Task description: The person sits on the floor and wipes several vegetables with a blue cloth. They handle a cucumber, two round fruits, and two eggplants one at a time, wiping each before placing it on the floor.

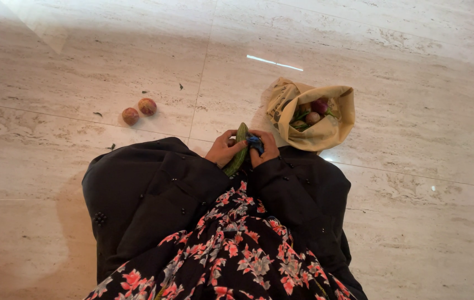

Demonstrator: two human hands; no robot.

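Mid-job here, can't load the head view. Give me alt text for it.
Both hands meet over the lap: the left hand grips a long green gourd, the right hand holds a small blue tool against it. An open cloth bag and two round fruits sit on the marble floor.

Home: polished marble floor, vegetable bag

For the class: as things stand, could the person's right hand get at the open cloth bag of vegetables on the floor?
Probably yes. The cloth bag lies open just beside the right hand, nothing between them. But that hand grips a blue tool against the green vegetable, so it isn't free.
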